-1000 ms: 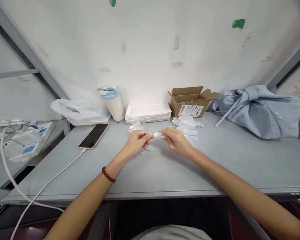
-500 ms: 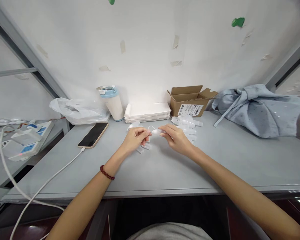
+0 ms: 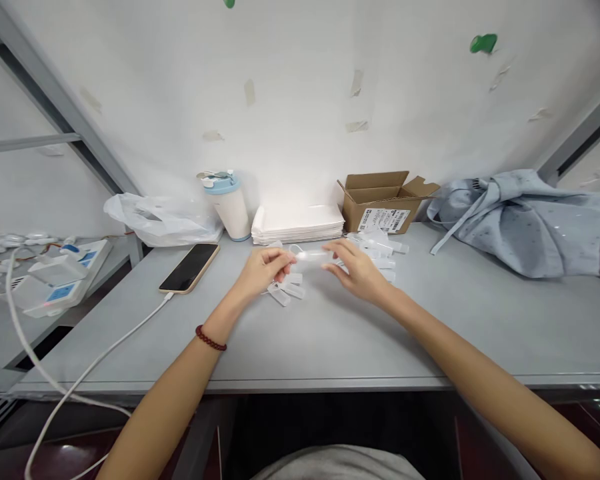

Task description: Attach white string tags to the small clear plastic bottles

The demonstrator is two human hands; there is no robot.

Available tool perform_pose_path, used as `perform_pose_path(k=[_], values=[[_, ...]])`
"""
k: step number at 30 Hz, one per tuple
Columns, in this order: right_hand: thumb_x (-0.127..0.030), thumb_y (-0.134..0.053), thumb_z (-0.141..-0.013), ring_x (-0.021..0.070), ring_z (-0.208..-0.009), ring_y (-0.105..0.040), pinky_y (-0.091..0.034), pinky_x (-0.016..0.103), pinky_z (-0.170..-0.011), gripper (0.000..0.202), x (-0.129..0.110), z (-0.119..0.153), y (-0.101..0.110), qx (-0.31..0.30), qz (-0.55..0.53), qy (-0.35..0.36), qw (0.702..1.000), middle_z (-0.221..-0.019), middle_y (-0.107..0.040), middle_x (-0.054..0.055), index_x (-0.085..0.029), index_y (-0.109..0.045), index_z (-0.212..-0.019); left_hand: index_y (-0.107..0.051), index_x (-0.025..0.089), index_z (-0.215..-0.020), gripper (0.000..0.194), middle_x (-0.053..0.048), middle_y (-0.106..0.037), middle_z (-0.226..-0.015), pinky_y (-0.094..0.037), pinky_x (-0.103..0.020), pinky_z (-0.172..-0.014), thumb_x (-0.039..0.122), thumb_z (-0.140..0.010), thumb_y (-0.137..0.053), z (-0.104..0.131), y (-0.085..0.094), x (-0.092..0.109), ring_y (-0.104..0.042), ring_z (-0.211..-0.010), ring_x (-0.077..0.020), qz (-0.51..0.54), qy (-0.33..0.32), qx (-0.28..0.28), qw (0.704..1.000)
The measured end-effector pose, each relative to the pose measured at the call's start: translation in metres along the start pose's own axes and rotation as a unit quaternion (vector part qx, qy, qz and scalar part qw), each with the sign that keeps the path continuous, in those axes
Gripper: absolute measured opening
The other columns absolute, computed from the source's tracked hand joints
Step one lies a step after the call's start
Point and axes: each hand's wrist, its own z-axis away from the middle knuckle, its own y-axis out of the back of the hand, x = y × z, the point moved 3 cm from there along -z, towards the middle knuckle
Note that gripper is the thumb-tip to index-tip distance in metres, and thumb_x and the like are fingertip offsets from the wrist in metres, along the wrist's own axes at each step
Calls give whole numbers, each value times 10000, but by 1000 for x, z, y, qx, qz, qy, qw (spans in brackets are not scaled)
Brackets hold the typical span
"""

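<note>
- Your left hand point(image 3: 264, 270) is pinched on one end of a small, clear tube point(image 3: 316, 256).
- Your right hand point(image 3: 356, 270) is at the tube's other end, with the thumb and fingers spread apart. You cannot tell if they touch it.
- That tube lies nearly flat, up between your two hands, over the grey desk point(image 3: 330, 350). A thin white loop point(image 3: 296, 248) curls up by its left end.
- Just beside your left hand, a few loose tubes point(image 3: 283, 295) lie on the desk.
- Behind your right hand is a pile of tubes point(image 3: 383, 244), in front of the open brown box point(image 3: 377, 208).
- To the left of the box you have a stack of white paper point(image 3: 297, 224), then a cup point(image 3: 231, 212) with a blue lid, then a plastic bag point(image 3: 163, 223).
- Your phone point(image 3: 190, 268) lies in front of the plastic bag, with a white cord point(image 3: 130, 335) in its end.
- Over on the right sits a blue cloth bag point(image 3: 527, 230).
- You wear a red bracelet point(image 3: 211, 339) on your left wrist.
</note>
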Motion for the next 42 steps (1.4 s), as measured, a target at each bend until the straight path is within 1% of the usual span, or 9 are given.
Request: perform_pose_path(k=[3,6,8,11,17,23,32,37,42], values=[[-244,-500,-895,241,-924,-579,-478,382,-773,267,30,0,15,14,57,-68,996,-1088,-583,154,-148,-540,-1141,-646,118,-669,244,13,-542,-545,-350,-209,-435,354,-726,-626,-5,27,-1,-445,-421,-62,0,-14,98,995],[-171,-500,-861,270,-931,-582,-457,399,-786,175,63,4,29,-19,134,-138,981,-957,-637,131,-148,-617,-989,-652,114,-674,205,13,-534,-533,-329,-203,-424,309,-722,-616,-9,49,-6,-437,-422,-62,-32,15,171,985],[-139,-517,-832,278,-940,-587,-449,386,-783,173,80,8,36,-54,174,-189,965,-966,-652,139,-133,-640,-953,-651,110,-668,189,11,-530,-529,-327,-203,-422,288,-717,-613,-11,55,-10,-433,-421,-62,-40,44,182,982],[-137,-531,-817,254,-879,-606,-445,352,-744,170,91,12,42,-88,194,-241,947,-964,-668,130,-131,-660,-927,-648,110,-665,179,10,-531,-528,-325,-202,-410,281,-705,-611,-12,54,-15,-435,-413,-64,-50,75,173,981],[-156,-571,-802,229,-858,-615,-437,320,-738,169,95,14,45,-130,195,-279,931,-966,-673,120,-129,-672,-934,-629,113,-625,157,8,-530,-502,-304,-193,-375,258,-679,-607,-10,46,-17,-423,-393,-67,-83,109,149,979],[-157,-575,-807,236,-874,-624,-430,311,-726,202,96,15,46,-155,215,-297,917,-988,-668,131,-118,-673,-980,-639,117,-575,189,-1,-555,-484,-325,-196,-376,283,-664,-632,-13,55,-26,-434,-372,-75,-136,168,132,967],[-210,-601,-807,238,-864,-621,-428,299,-716,208,100,17,44,-151,216,-318,911,-966,-676,133,-105,-675,-970,-614,153,-485,316,-6,-564,-425,-373,-241,-441,341,-737,-587,-15,67,-28,-458,-352,-116,-287,113,201,930],[-226,-596,-815,226,-852,-620,-430,293,-730,216,100,17,41,-174,211,-321,907,-948,-667,134,-103,-687,-968,-620,159,-502,316,-5,-573,-438,-381,-249,-465,345,-752,-575,-14,67,-24,-477,-363,-127,-303,109,207,924],[-209,-556,-830,266,-908,-609,-418,318,-702,195,92,16,39,-191,242,-321,895,-986,-654,151,-117,-692,-935,-621,162,-522,319,-9,-582,-458,-392,-254,-491,361,-762,-555,-13,65,-22,-493,-381,-134,-313,108,211,920]])
